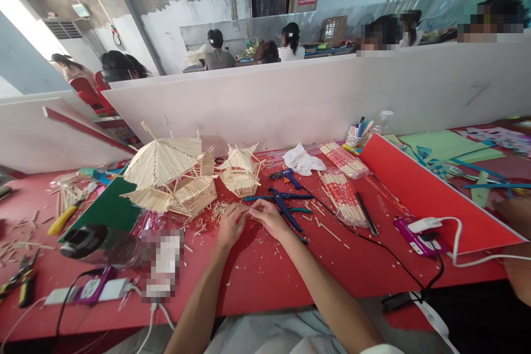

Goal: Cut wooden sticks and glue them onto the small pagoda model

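Observation:
My left hand [233, 222] and my right hand [265, 214] meet at the fingertips above the red table, fingers pinched together. Whatever lies between them is too small or hidden to make out. Just beyond them stands a small pavilion model [239, 171] built of thin wooden sticks. A larger stick-built model [172, 174] with a wide slatted roof sits to its left. Close to my right hand lie blue-handled cutters [286, 207], and a blue glue gun [287, 177] is behind them. Short stick offcuts [218, 211] are scattered beside my left hand.
Packs of chopsticks [344, 199], a crumpled tissue [304, 159] and a black pen [366, 213] lie to the right. A red board [431, 193] leans there. Left are a dark bottle [99, 244], a phone [165, 265], power strips and a yellow-handled knife [64, 220]. A white partition [269, 102] runs behind.

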Action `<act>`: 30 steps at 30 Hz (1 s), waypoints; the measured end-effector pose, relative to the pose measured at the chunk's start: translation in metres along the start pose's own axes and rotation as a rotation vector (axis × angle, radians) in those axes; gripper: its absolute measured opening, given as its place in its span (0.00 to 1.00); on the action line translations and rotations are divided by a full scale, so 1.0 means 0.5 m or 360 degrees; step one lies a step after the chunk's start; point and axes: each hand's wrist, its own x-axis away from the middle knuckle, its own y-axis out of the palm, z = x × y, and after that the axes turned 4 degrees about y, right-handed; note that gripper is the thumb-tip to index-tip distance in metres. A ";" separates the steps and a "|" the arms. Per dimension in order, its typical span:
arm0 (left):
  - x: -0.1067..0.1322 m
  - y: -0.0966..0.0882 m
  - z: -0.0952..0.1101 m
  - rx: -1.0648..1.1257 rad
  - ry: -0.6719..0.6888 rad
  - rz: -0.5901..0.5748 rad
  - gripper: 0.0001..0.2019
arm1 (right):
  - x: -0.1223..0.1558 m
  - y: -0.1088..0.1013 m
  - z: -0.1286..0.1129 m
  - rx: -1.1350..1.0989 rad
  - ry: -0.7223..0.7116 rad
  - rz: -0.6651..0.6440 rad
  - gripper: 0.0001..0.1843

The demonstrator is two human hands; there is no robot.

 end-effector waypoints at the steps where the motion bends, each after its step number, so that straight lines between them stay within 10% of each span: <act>1: 0.001 0.000 0.000 0.0003 0.0032 0.0022 0.09 | 0.001 0.002 -0.002 -0.0039 0.0009 -0.0003 0.22; 30: 0.004 0.001 0.004 0.0116 -0.0008 0.0018 0.03 | 0.007 0.004 -0.004 -0.0139 0.0166 -0.0092 0.19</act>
